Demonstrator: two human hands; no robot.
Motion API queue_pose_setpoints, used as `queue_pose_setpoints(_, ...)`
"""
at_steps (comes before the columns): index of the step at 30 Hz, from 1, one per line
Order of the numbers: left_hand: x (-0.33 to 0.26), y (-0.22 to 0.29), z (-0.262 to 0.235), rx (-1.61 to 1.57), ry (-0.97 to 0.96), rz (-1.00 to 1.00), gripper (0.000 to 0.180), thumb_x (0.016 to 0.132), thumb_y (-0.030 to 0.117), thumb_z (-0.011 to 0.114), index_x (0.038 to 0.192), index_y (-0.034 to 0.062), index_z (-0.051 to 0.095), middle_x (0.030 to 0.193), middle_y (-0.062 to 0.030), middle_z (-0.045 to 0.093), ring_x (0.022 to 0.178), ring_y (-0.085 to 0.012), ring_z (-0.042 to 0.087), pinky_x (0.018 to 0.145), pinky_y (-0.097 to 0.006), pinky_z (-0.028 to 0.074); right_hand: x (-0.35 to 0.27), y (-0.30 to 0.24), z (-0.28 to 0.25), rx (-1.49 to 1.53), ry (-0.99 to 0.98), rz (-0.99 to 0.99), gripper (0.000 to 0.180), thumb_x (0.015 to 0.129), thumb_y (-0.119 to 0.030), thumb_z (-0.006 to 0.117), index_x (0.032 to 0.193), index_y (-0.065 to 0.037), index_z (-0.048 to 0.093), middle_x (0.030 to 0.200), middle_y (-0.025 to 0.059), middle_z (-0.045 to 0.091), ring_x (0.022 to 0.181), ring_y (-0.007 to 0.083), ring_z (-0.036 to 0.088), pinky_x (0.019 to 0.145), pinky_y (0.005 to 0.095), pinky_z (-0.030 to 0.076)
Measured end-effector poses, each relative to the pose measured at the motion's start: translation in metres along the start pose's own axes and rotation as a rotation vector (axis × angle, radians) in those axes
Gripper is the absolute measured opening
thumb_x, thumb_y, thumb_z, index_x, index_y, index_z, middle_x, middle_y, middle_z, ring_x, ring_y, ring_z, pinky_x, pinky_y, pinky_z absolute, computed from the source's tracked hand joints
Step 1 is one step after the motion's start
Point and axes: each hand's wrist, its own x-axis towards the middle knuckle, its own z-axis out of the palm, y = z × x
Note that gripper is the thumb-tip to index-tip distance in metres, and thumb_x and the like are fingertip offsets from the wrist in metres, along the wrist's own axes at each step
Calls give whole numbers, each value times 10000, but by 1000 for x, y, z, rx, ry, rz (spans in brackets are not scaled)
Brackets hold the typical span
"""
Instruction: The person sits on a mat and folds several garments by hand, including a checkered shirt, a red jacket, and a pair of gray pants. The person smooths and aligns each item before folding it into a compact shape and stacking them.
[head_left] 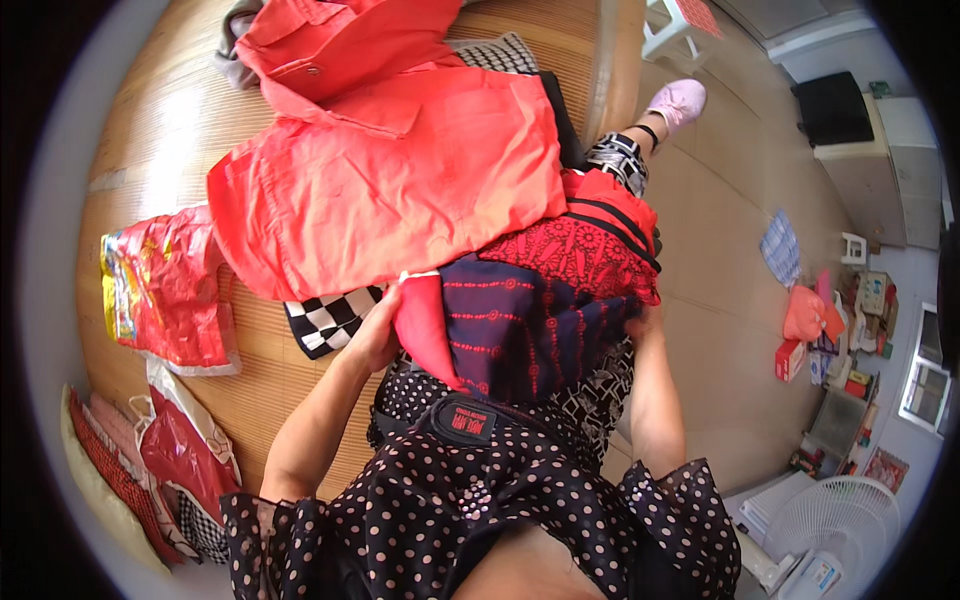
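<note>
Holding a navy cloth (pixel 510 325) with red patterns, middle of the frame — clamped at the red left edge in the left grip (pixel 378 325), met at the right edge by the right grip (pixel 645 325), too blurred to tell whether clamped or apart. Touching, just above, a coral shirt (pixel 400 185) spread over the upper left. Seen at left on the mat (pixel 268 395) — a red plastic bag (pixel 170 290), near a checked cloth (pixel 330 320) partly under the shirt.

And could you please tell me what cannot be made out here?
Head view:
Left hand: fingers partly hidden by the red cloth.
Right hand: fingers blurred at the navy cloth's edge.
Checkered cloth: partly covered by the coral garment.
Coral garment: top cut off by the upper edge.
</note>
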Motion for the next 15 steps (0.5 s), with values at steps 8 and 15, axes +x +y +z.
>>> queue_pose_setpoints(8, 11, 4, 31, 123, -49, 115, 425, 826, 219, 678, 1182, 35, 537, 1144, -76, 591, 1013, -175, 575, 912, -323, 456, -25, -18, -5, -155, -52, -12, 427, 847, -276, 550, 1232, -98, 498, 1073, 69, 617, 980, 225, 575, 869, 379, 450)
queue_pose_setpoints(15, 1, -10, 39, 444, -4, 665, 273, 758, 65, 684, 1024, 48, 626, 1024, -46, 618, 989, -131, 554, 902, -283, 415, -30, -27, -15, -214, -48, -48, 400, 816, -211, 533, 1197, -91, 511, 1007, 63, 616, 896, 209, 577, 794, 354, 457)
